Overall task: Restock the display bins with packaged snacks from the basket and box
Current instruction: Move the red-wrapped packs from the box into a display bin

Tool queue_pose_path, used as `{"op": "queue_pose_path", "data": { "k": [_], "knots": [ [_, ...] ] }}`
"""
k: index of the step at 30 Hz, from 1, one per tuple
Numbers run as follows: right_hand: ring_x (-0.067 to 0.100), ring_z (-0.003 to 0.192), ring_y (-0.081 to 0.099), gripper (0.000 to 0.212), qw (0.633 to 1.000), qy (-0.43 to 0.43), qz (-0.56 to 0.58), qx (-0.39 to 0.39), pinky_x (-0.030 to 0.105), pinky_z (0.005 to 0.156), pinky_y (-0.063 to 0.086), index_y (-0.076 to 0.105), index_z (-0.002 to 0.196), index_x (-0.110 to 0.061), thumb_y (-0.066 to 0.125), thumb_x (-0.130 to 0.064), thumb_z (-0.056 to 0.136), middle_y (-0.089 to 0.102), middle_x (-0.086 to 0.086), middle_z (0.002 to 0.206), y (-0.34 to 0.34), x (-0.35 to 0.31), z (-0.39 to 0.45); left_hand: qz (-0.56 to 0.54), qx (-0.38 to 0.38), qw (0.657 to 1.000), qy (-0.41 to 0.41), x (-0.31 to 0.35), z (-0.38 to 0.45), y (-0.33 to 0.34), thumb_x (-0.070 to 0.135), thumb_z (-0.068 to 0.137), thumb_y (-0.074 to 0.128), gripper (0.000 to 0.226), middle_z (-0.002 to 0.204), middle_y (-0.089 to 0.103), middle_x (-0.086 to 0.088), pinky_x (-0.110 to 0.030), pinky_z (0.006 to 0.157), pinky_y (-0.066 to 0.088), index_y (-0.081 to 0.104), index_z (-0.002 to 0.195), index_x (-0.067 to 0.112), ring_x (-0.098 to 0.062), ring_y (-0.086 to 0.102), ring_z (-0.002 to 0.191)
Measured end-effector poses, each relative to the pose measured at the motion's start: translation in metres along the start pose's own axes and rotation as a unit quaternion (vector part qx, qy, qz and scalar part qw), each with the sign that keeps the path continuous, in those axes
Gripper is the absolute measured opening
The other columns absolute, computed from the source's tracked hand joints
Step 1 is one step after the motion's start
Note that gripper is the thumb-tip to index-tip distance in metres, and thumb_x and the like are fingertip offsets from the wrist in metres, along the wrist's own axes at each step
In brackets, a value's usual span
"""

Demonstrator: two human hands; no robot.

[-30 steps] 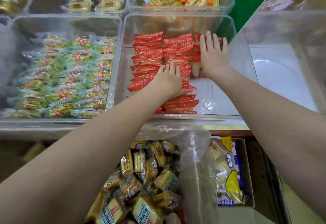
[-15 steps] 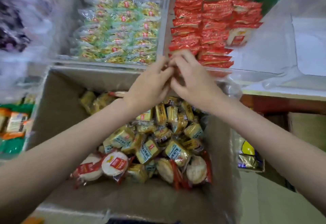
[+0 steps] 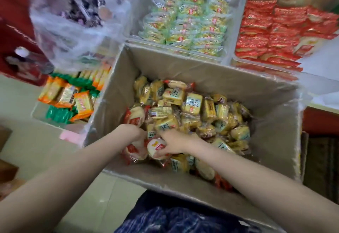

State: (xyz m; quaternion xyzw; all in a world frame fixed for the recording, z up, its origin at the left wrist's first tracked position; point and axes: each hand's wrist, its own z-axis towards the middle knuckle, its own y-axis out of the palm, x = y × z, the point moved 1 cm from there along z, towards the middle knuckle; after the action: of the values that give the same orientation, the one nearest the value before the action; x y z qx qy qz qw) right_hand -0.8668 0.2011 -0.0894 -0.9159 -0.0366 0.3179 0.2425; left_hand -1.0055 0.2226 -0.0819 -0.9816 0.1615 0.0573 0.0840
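A plastic-lined cardboard box (image 3: pixel 271 122) in the middle holds several yellow snack packs (image 3: pixel 192 104) and round white crackers in red wrappers. My right hand (image 3: pixel 176 144) grips one round red-and-white pack (image 3: pixel 156 147) near the box's front left. Just left of it, my left hand (image 3: pixel 131 131) dips among the packs above another round pack (image 3: pixel 134 151); its fingers are hidden. Beyond the box stand clear display bins: one with green-yellow packs (image 3: pixel 185 22) and one with rows of red packs (image 3: pixel 264 31).
A clear basket (image 3: pixel 53 122) of orange and green packs sits on the floor left of the box. A plastic bag of dark snacks (image 3: pixel 80 11) hangs at the upper left beside a red stand (image 3: pixel 12 36). The counter edge (image 3: pixel 322 104) lies to the right.
Both hands left the red-pack bin, came together over the box, then dropped into it. My right hand has taken hold of a round pack. The view tilted down and left.
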Motion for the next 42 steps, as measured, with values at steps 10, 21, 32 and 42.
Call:
{"op": "queue_pose_path", "data": {
  "k": [10, 21, 32, 42],
  "knots": [
    [0.032, 0.129, 0.031, 0.109, 0.999, -0.005, -0.047, 0.022, 0.043, 0.105, 0.038, 0.008, 0.149, -0.031, 0.082, -0.03, 0.067, 0.019, 0.006, 0.143, -0.002, 0.008, -0.012, -0.167, -0.013, 0.971, 0.169, -0.014, -0.008, -0.014, 0.029, 0.077, 0.074, 0.091, 0.149, 0.03, -0.002, -0.035, 0.112, 0.028, 0.017, 0.148, 0.021, -0.022, 0.031, 0.136],
    [0.019, 0.088, 0.064, 0.036, 0.8, 0.057, 0.554, 0.226, 0.033, 0.075, 0.056, 0.051, 0.117, -0.007, 0.066, -0.016, 0.086, 0.063, 0.009, 0.106, -0.08, 0.064, -0.08, -0.553, 0.003, 0.792, 0.258, -0.003, -0.024, -0.056, 0.002, 0.088, 0.057, 0.044, 0.113, 0.066, -0.008, -0.025, 0.074, 0.057, 0.045, 0.129, 0.016, -0.018, 0.066, 0.095],
    [0.014, 0.087, 0.065, 0.041, 0.858, 0.081, 0.443, 0.248, 0.023, 0.067, 0.054, 0.051, 0.114, -0.012, 0.073, -0.017, 0.08, 0.065, 0.002, 0.104, -0.066, 0.046, -0.046, -0.359, 0.246, 0.871, 0.226, -0.017, -0.016, -0.044, 0.007, 0.088, 0.053, 0.026, 0.118, 0.061, -0.003, -0.03, 0.092, 0.047, 0.056, 0.112, 0.017, -0.021, 0.058, 0.108],
    [0.017, 0.11, 0.051, 0.074, 0.938, 0.088, 0.305, 0.141, 0.022, 0.086, 0.043, 0.034, 0.141, -0.014, 0.074, -0.022, 0.08, 0.048, 0.005, 0.132, -0.055, 0.041, -0.038, 0.149, 0.078, 0.985, 0.029, -0.007, 0.021, -0.01, 0.025, 0.085, 0.065, 0.056, 0.133, 0.053, -0.01, -0.032, 0.083, 0.05, 0.045, 0.134, 0.006, -0.028, 0.055, 0.116]
  ]
}}
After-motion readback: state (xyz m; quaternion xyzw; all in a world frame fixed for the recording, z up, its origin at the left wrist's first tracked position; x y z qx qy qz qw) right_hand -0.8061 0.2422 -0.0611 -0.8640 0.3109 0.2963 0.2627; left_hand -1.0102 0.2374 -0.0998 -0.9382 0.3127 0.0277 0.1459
